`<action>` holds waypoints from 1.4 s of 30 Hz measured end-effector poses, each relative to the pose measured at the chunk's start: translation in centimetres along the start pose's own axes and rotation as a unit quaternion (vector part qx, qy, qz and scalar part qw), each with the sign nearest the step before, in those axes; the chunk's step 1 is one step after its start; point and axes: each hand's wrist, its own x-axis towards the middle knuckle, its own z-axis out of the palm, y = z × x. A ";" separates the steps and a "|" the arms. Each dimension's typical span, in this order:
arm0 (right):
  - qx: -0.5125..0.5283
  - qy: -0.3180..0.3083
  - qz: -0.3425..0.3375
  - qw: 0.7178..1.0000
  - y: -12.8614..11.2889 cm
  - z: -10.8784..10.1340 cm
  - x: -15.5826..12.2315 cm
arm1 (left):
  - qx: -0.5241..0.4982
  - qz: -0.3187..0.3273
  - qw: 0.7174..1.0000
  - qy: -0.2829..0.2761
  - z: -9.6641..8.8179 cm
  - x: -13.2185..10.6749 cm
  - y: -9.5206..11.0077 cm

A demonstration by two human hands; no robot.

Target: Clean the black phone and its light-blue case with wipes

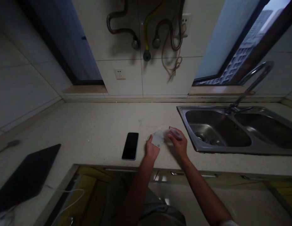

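Just above the worktop (101, 125), my left hand (152, 150) is closed on a pale, flat packet (157, 138). A small dark mark shows near the packet's lower corner. To its right, my right hand (180, 145) pinches a thin, whitish piece with a red edge (175, 133); blur and dim light hide its exact kind. The two held things are apart, with a small gap between them. A smartphone (130, 146) lies screen up and dark on the worktop, left of my left hand.
On the right, a double steel sink (197, 148) with a curved tap (251, 84) is set into the worktop. A black flat panel (25, 175) and a white cable (75, 190) are at the left. Pipes and sockets (119, 74) are on the tiled wall.
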 end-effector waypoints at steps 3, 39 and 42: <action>0.031 0.030 -0.005 0.999 0.1 -0.2 0.1 | -0.015 0.013 1.000 0.014 0.1 0.0 0.2; -0.089 -0.053 -0.060 0.993 0.2 0.4 -0.1 | -0.023 -0.014 1.000 -0.005 0.0 0.5 -0.6; -0.103 -0.063 -0.059 0.991 0.3 0.5 0.0 | -0.023 -0.008 1.000 -0.004 0.0 0.5 -0.8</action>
